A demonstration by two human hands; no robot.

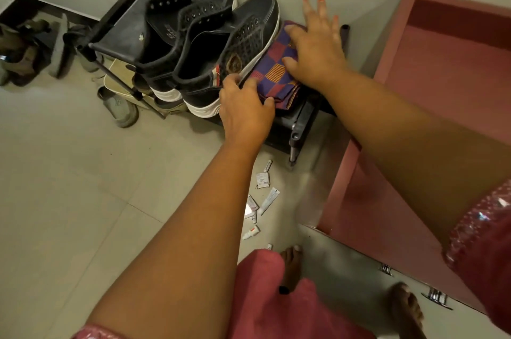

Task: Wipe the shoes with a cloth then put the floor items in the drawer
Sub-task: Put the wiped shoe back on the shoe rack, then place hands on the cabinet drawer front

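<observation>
Two black sneakers with white soles [240,42] stand side by side on top of a dark shoe rack [301,125]. A folded purple and orange checked cloth [276,73] lies on the rack just right of them. My right hand [315,45] rests flat on the cloth, fingers spread. My left hand [243,106] grips the cloth's near left corner, beside the closer sneaker's heel. Several small white tubes and boxes [262,181] lie scattered on the floor below the rack. A pink drawer [387,42] stands open at the right.
Grey slippers [119,107] and other footwear sit under and left of the rack. More worn shoes [27,51] are piled in the far left corner. My bare feet [290,266] stand on the tiled floor near the scattered items. Metal handles [437,295] show on the cabinet front.
</observation>
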